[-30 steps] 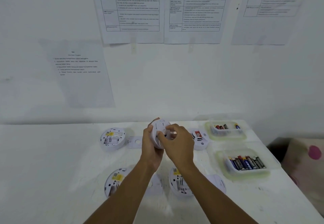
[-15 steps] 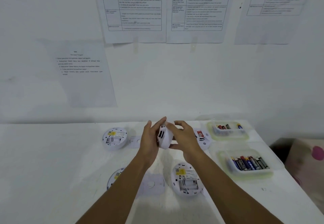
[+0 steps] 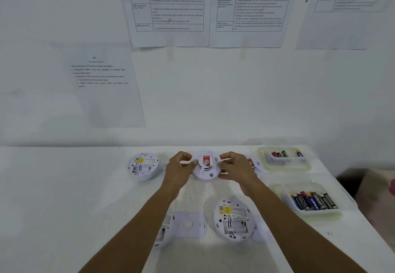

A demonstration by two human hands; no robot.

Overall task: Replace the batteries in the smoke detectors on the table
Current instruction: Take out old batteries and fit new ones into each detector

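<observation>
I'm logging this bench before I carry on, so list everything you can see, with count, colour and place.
Held detector: one, white with red label, face up, far middle of table.
Far-left detector: one, white, back up.
Far-right detector: one, white, red label, behind right hand.
Near-right detector: one, white, back up.
Near-left detector: one, white, partly under left forearm.
Cover plate: one, white, beside near-left detector.
Far tub, near tub: two, clear, right side.
Batteries: many, red, blue, black, in both tubs.
Paper sheets: four, white, on wall.
Table: one, white.
Left hand, right hand: both grip the held detector's rim.
</observation>
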